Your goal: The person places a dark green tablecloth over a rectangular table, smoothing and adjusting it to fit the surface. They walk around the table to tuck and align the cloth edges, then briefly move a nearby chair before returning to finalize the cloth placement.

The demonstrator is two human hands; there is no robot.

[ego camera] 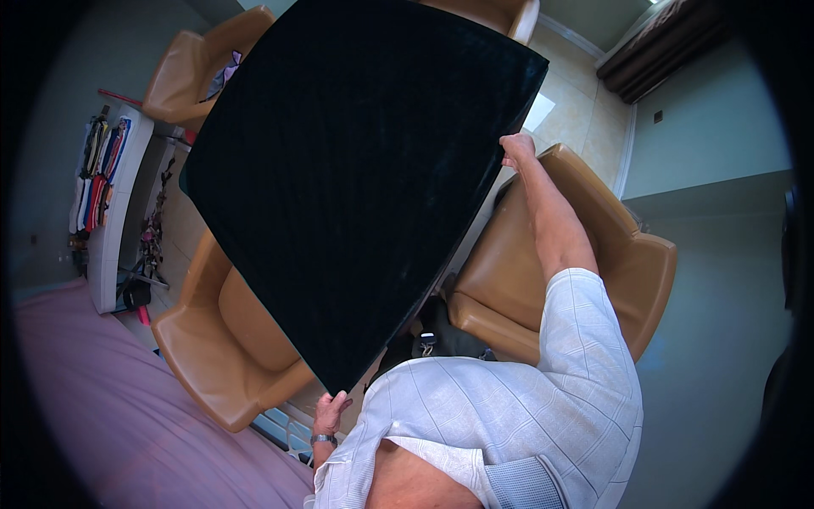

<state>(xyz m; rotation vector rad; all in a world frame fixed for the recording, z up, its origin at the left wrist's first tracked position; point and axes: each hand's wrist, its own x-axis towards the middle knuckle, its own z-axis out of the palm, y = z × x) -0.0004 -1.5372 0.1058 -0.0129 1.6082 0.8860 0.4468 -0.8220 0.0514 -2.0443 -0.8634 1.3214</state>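
A dark velvet-like cloth [369, 159] is spread out before me, apparently over a table that it hides. Its near corner, drawn out to a point, is pinched by my left hand [329, 412], which wears a metal-banded watch [324, 439] on the wrist. With the arm stretched out, my right hand [519, 147] has fingers closed on the right edge of the cloth. Between the two hands that edge runs nearly straight. Below the right forearm stands a tan leather armchair [502, 273].
Another tan armchair [222, 331] stands at the near left, a third [178, 76] at the far left with fabric on its seat. A white shelf unit [121, 210] holds folded clothes. Pinkish fabric [146, 407] covers a surface at lower left. A brown curtain [661, 48] hangs far right.
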